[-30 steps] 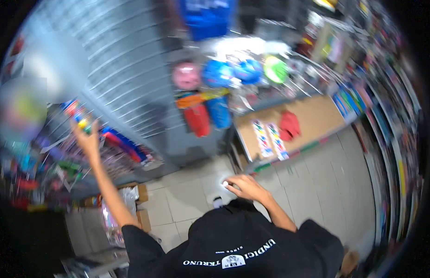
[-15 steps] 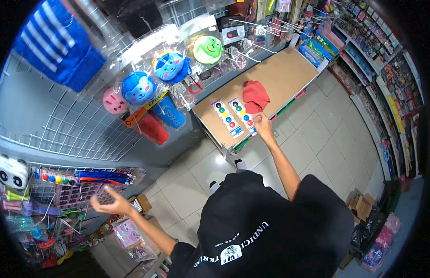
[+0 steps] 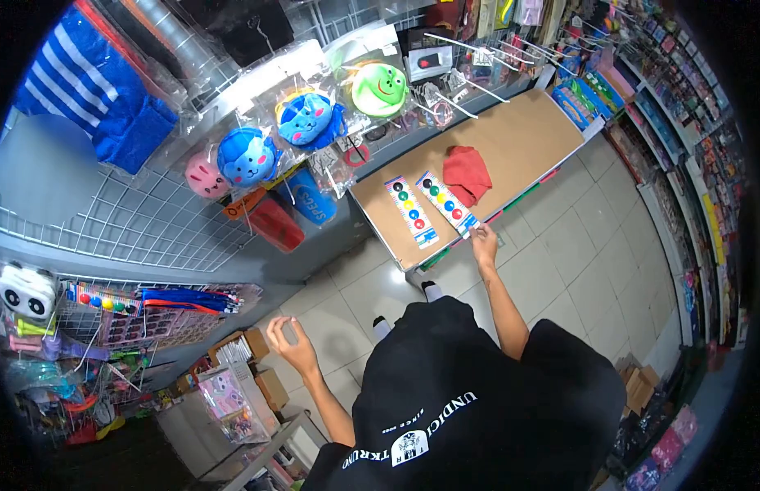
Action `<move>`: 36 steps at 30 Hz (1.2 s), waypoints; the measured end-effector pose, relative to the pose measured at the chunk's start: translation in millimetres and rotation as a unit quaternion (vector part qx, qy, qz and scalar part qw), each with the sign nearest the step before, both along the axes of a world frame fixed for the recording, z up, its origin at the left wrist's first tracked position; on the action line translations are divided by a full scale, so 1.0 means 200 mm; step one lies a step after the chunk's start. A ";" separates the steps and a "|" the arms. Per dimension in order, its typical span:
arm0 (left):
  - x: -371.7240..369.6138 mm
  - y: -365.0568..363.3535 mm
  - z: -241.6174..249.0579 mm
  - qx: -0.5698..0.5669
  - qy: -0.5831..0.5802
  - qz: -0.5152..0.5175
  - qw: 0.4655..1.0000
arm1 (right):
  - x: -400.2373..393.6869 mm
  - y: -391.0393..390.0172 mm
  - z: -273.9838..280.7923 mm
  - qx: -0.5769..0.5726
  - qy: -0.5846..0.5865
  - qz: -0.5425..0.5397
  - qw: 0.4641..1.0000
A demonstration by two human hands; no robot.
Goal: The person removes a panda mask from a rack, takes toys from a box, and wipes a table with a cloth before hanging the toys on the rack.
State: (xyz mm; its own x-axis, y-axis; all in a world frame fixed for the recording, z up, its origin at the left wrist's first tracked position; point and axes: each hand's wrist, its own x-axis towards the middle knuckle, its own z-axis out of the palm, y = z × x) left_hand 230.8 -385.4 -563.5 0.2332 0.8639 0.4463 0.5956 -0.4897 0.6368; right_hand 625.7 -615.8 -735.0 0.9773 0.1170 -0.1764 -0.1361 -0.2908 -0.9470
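From where I stand, the right hand (image 3: 484,244) is at the near edge of the bench (image 3: 539,127), its grip pinching the near end of the right card (image 3: 444,200) between thumb and fingers. That card, bearing a row of coloured round pieces, lies slantwise on the brown top, its near end at the edge. Just to its left lies the left card (image 3: 412,211), a matching one, flat and apart from it. A crumpled red cloth (image 3: 467,175) sits close on the right card's right side.

The left hand (image 3: 292,344) hangs well off to the left, above the tiled floor (image 3: 347,303) — its grip spread, fingers curved around nothing. Farther left, a similar card strip (image 3: 107,299) hangs beside a black-and-white panda item (image 3: 27,292) — blue-and-red straps (image 3: 192,299) hang on its right.
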 end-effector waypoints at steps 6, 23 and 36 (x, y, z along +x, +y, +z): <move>0.19 -0.01 0.08 -0.009 -0.003 -0.099 0.995 | -0.07 0.04 0.66 -0.018 -0.292 -0.070 0.954; 0.46 -0.30 0.36 -0.003 -0.008 -0.363 0.932 | -0.76 0.55 1.39 0.344 -0.127 0.119 0.923; -0.41 0.25 0.44 0.069 -0.207 -0.054 0.974 | -1.27 0.75 1.20 0.289 -0.005 0.322 0.902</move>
State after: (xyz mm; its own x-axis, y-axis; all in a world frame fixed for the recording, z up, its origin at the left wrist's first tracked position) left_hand 148.1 -335.6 -475.8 0.0941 0.7701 0.6310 0.2420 -0.6325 0.7358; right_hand 371.9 -465.7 -494.6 0.6747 0.7307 0.1042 -0.1056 0.2353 -0.9662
